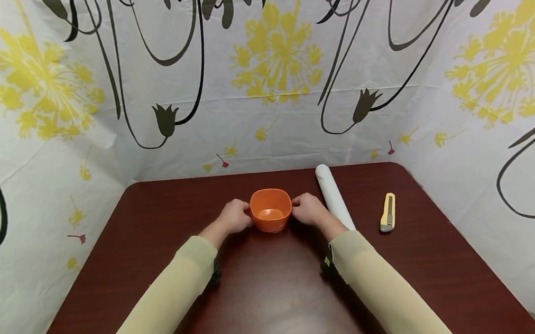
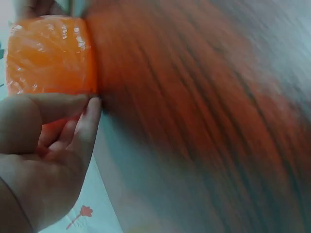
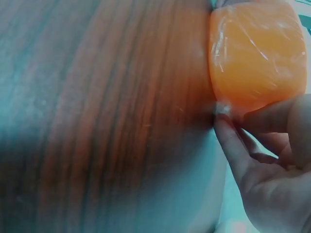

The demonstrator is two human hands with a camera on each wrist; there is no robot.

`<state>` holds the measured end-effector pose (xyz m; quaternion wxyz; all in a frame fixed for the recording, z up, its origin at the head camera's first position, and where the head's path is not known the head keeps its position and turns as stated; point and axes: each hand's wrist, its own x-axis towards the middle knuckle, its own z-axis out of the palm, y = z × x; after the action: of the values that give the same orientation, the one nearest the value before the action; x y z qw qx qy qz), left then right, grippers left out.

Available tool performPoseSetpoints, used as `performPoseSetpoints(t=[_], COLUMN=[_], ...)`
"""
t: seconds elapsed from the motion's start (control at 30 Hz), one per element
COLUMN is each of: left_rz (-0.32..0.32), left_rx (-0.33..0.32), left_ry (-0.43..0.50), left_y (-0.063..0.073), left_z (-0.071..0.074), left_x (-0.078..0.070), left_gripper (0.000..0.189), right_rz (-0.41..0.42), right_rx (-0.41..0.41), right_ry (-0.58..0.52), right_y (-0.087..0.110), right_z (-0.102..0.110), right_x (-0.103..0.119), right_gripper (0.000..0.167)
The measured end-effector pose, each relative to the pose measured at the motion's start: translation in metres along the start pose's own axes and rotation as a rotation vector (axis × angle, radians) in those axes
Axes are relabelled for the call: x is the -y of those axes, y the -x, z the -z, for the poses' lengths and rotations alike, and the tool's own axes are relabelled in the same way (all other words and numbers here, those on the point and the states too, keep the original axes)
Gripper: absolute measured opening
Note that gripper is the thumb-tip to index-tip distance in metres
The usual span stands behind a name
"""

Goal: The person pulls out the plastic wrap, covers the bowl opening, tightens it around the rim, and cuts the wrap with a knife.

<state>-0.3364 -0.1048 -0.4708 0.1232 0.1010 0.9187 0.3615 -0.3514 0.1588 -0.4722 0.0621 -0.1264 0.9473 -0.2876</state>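
Note:
An orange bowl [image 1: 272, 224] stands on the dark red-brown table, its inside facing up towards the head camera. Clear, wrinkled plastic wrap [image 2: 51, 46] covers the side of the bowl that the wrist views show. At the bowl's left side my left hand [image 1: 235, 216] pinches the wrap between thumb and fingertips, close to the table. On the opposite side my right hand [image 1: 310, 209] does likewise, and a small gathered bit of film shows at its fingertips [image 3: 224, 121]. How far the wrap reaches under the bowl is hidden.
A white roll [image 1: 333, 195] lies just beyond my right hand, slanting towards the back edge. Farther right is a yellow utility knife [image 1: 388, 212]. The table [image 1: 156, 208] meets a patterned white cloth [image 1: 226, 133] at the back and sides.

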Motion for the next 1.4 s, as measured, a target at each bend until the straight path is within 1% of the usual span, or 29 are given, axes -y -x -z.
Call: performPoseSetpoints(t=[0.07, 0.13, 0.23, 0.3, 0.37, 0.47, 0.57, 0.67, 0.8, 0.87, 1.03, 1.1, 1.27, 1.4], left_rz=[0.007, 0.018, 0.044, 0.056, 0.062, 0.051, 0.051, 0.059, 0.055, 0.061, 0.109, 0.114, 0.1, 0.112], left_rx=[0.024, 0.052, 0.08, 0.085, 0.074, 0.043, 0.0, -0.04, -0.083, -0.095, -0.119, -0.129, -0.143, -0.156], left_ry=[0.038, 0.11, 0.288, 0.393, 0.444, 0.414, 0.382, 0.391, 0.392, 0.394, 0.397, 0.374, 0.296, 0.278], left_y=[-0.001, -0.001, -0.003, -0.003, -0.004, -0.004, -0.004, -0.004, -0.003, -0.002, 0.0, 0.0, 0.001, 0.0], left_z=[0.001, 0.001, 0.002, 0.002, 0.002, -0.001, -0.004, -0.008, -0.012, -0.014, -0.016, -0.017, -0.018, -0.019], left_x=[0.0, 0.001, 0.003, 0.005, 0.008, 0.011, 0.012, 0.01, 0.008, 0.006, 0.002, -0.001, -0.004, -0.003], left_gripper=[0.024, 0.032, 0.048, 0.049, 0.046, 0.037, 0.035, 0.039, 0.045, 0.044, 0.043, 0.042, 0.039, 0.038], right_rz=[-0.014, -0.026, -0.053, -0.071, -0.082, -0.08, -0.069, -0.076, -0.096, -0.104, -0.116, -0.108, -0.086, -0.088], right_rx=[0.01, 0.011, 0.005, -0.004, -0.01, -0.021, -0.03, -0.046, -0.073, -0.094, -0.13, -0.125, -0.1, -0.093], right_ry=[-0.04, -0.079, -0.158, -0.195, -0.223, -0.22, -0.206, -0.201, -0.226, -0.235, -0.237, -0.231, -0.192, -0.155], right_y=[0.001, 0.001, 0.0, 0.0, 0.0, 0.001, 0.001, 0.002, 0.004, 0.005, 0.007, 0.008, 0.01, 0.011], right_z=[0.001, 0.0, -0.001, -0.002, -0.003, -0.004, -0.005, -0.007, -0.01, -0.012, -0.013, -0.013, -0.01, -0.013], right_x=[0.0, -0.001, -0.003, -0.004, -0.004, -0.005, -0.006, -0.006, -0.004, -0.003, -0.002, -0.001, 0.003, 0.004], right_gripper=[0.032, 0.034, 0.035, 0.033, 0.03, 0.027, 0.025, 0.023, 0.021, 0.019, 0.014, 0.015, 0.018, 0.021])
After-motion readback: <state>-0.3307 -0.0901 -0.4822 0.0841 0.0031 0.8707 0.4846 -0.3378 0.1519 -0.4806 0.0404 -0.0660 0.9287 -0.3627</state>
